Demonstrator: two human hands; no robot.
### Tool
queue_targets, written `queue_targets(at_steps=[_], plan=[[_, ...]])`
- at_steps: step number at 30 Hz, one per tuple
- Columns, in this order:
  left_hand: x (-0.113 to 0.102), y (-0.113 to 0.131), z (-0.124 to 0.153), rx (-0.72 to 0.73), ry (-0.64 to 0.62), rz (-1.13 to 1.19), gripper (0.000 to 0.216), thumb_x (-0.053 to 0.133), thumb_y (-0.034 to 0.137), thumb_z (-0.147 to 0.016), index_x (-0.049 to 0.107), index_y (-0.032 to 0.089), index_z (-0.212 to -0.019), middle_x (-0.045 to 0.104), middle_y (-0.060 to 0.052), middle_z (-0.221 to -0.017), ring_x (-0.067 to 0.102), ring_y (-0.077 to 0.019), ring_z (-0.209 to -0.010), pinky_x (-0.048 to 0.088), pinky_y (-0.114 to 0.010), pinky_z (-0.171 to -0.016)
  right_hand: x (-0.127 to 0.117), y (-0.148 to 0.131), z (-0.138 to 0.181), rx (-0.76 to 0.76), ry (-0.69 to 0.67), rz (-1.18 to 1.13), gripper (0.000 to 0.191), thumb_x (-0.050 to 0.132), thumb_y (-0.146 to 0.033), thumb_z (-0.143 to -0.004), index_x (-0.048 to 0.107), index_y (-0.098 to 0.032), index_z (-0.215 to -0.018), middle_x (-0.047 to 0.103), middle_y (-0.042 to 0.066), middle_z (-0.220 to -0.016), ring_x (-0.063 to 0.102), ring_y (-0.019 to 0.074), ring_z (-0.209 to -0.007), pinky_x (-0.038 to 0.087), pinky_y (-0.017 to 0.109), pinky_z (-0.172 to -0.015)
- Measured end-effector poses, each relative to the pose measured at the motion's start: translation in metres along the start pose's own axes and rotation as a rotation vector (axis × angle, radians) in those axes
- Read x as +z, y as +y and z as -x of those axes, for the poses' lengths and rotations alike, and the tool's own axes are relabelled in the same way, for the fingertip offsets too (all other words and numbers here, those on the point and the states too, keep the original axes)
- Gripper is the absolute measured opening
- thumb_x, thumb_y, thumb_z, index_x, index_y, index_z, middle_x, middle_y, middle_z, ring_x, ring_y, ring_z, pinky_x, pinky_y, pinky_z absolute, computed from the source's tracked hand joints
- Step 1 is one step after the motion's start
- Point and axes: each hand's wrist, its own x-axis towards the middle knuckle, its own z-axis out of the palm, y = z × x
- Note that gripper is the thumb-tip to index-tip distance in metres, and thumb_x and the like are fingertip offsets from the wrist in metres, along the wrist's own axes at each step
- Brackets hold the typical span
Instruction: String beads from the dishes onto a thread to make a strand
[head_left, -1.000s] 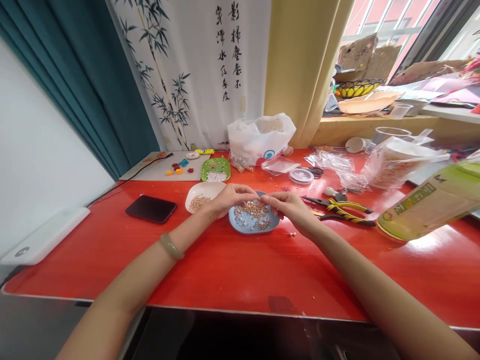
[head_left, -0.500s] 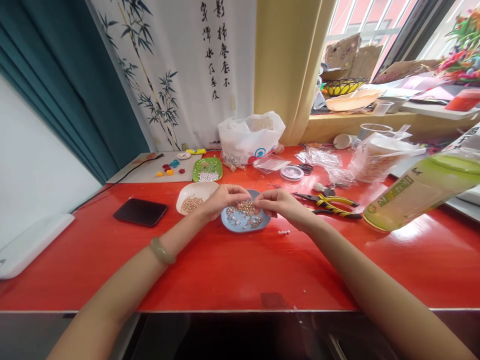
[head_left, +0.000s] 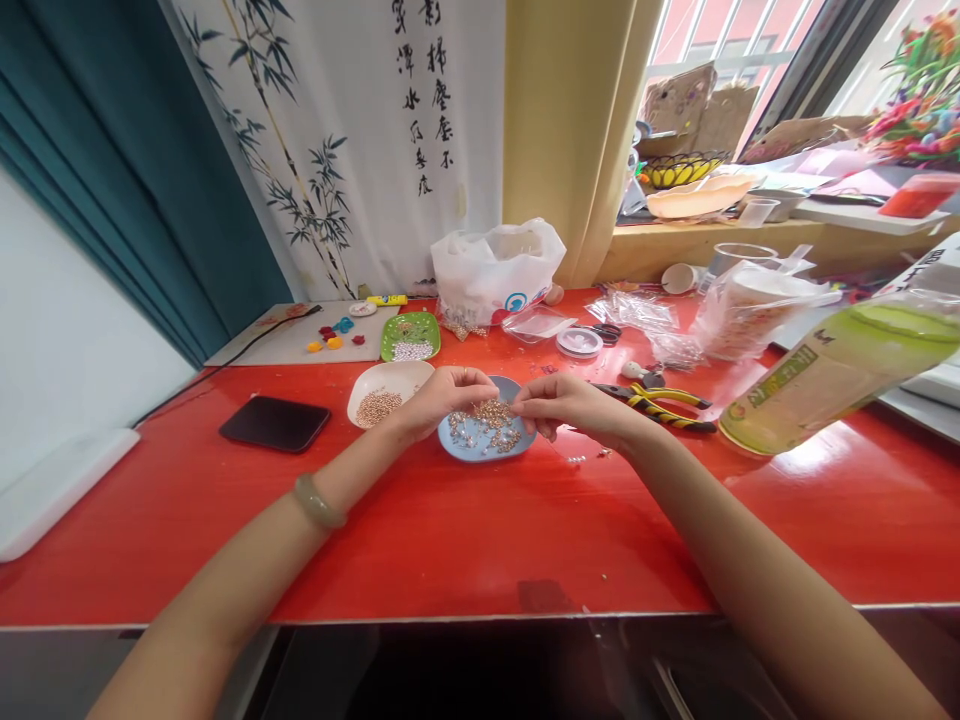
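A small blue dish point(head_left: 466, 447) of gold and silver beads sits on the red table point(head_left: 465, 540). My left hand point(head_left: 442, 393) hovers over the dish's left rim, fingers curled into a pinch. My right hand point(head_left: 564, 402) is over its right rim, fingertips pinched together and almost touching the left hand's. What the fingers pinch is too small to make out. A green bangle point(head_left: 317, 503) circles my left wrist. A few loose beads point(head_left: 577, 459) lie on the table just right of the dish.
A white bowl of gold beads point(head_left: 384, 396), a green tray point(head_left: 410, 337) and a black phone point(head_left: 274, 423) lie to the left. Yellow-handled pliers point(head_left: 660, 405), a thread spool point(head_left: 579, 342), plastic bags point(head_left: 495, 265) and a green pouch point(head_left: 832, 375) crowd the right and back.
The view has shifted slightly, sliding the scene left. Both hands stay pinched together over the blue dish with little movement.
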Motion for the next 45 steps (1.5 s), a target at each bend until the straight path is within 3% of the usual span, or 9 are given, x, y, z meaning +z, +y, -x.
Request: queue_targets(at_steps=[9, 12, 16, 21, 26, 32, 36, 40, 45], plan=[[-0.003, -0.002, -0.001, -0.011, 0.076, 0.166, 0.017, 0.062, 0.028, -0.062, 0.056, 0.012, -0.065, 0.048, 0.002, -0.061, 0.042, -0.0051, -0.054, 0.035, -0.019, -0.053, -0.002, 0.004, -0.001, 0.015, -0.012, -0.02, 0.021, 0.058, -0.035, -0.07, 0.06, -0.014, -0.068, 0.057, -0.001, -0.055, 0.048, 0.005, -0.045, 0.038, 0.018, -0.044], [-0.001, -0.002, -0.001, -0.05, 0.061, 0.22, 0.019, 0.059, 0.029, -0.067, 0.058, 0.013, -0.078, 0.057, -0.002, -0.074, 0.045, -0.0047, -0.056, 0.038, -0.02, -0.055, -0.001, 0.004, -0.002, -0.025, 0.073, -0.073, 0.019, 0.059, -0.034, -0.07, 0.059, -0.015, -0.068, 0.059, 0.001, -0.058, 0.05, 0.006, -0.046, 0.04, 0.019, -0.046], [0.009, -0.001, 0.003, -0.066, -0.057, 0.158, 0.028, 0.061, 0.021, -0.065, 0.059, 0.016, -0.092, 0.061, -0.006, -0.093, 0.053, -0.0086, -0.068, 0.042, -0.024, -0.064, -0.001, -0.001, -0.001, -0.136, 0.239, -0.183, 0.019, 0.057, -0.034, -0.072, 0.058, -0.015, -0.067, 0.061, 0.003, -0.064, 0.052, 0.0065, -0.051, 0.043, 0.02, -0.051], [0.027, 0.0, 0.009, -0.006, -0.235, -0.072, 0.024, 0.062, 0.023, -0.065, 0.065, 0.015, -0.087, 0.064, -0.007, -0.093, 0.056, -0.0147, -0.083, 0.042, -0.027, -0.074, 0.0, -0.006, 0.002, -0.243, 0.299, -0.313, 0.016, 0.058, -0.031, -0.071, 0.056, -0.016, -0.069, 0.061, 0.002, -0.069, 0.055, 0.007, -0.056, 0.043, 0.018, -0.05], [0.035, -0.007, 0.009, -0.005, -0.15, -0.159, 0.019, 0.062, 0.029, -0.065, 0.068, 0.016, -0.078, 0.067, -0.006, -0.08, 0.057, -0.0133, -0.072, 0.043, -0.026, -0.068, -0.001, -0.007, 0.003, -0.305, 0.392, -0.382, 0.013, 0.059, -0.03, -0.07, 0.057, -0.017, -0.072, 0.062, 0.001, -0.072, 0.055, 0.007, -0.058, 0.044, 0.019, -0.052], [0.034, -0.005, 0.008, -0.115, -0.05, 0.093, 0.022, 0.064, 0.029, -0.064, 0.067, 0.013, -0.079, 0.067, -0.007, -0.075, 0.059, -0.0123, -0.067, 0.045, -0.026, -0.067, -0.007, -0.004, 0.001, -0.347, 0.523, -0.477, 0.014, 0.058, -0.03, -0.071, 0.059, -0.018, -0.078, 0.064, 0.002, -0.075, 0.053, 0.0051, -0.056, 0.043, 0.017, -0.053], [0.031, 0.003, 0.01, -0.049, 0.065, 0.277, 0.023, 0.063, 0.03, -0.065, 0.067, 0.013, -0.079, 0.067, -0.007, -0.076, 0.059, -0.0113, -0.066, 0.045, -0.024, -0.065, -0.004, 0.0, -0.001, -0.151, 0.457, -0.419, 0.019, 0.056, -0.03, -0.074, 0.061, -0.014, -0.083, 0.065, 0.004, -0.075, 0.05, 0.0035, -0.049, 0.04, 0.014, -0.045], [0.028, 0.011, 0.011, 0.055, 0.183, 0.475, 0.019, 0.065, 0.026, -0.064, 0.066, 0.013, -0.078, 0.067, -0.006, -0.073, 0.06, -0.0109, -0.066, 0.046, -0.023, -0.067, 0.011, 0.0, -0.002, 0.001, 0.223, -0.345, 0.016, 0.058, -0.026, -0.073, 0.062, -0.011, -0.072, 0.061, 0.002, -0.059, 0.047, 0.0026, -0.042, 0.035, 0.013, -0.038], [0.027, 0.012, 0.01, 0.153, 0.26, 0.539, 0.018, 0.065, 0.025, -0.064, 0.066, 0.014, -0.078, 0.067, -0.005, -0.075, 0.06, -0.011, -0.067, 0.046, -0.023, -0.065, 0.023, -0.003, -0.002, 0.017, 0.027, -0.485, 0.016, 0.056, -0.024, -0.074, 0.061, -0.012, -0.084, 0.065, 0.007, -0.079, 0.057, 0.0071, -0.054, 0.045, 0.017, -0.05]])
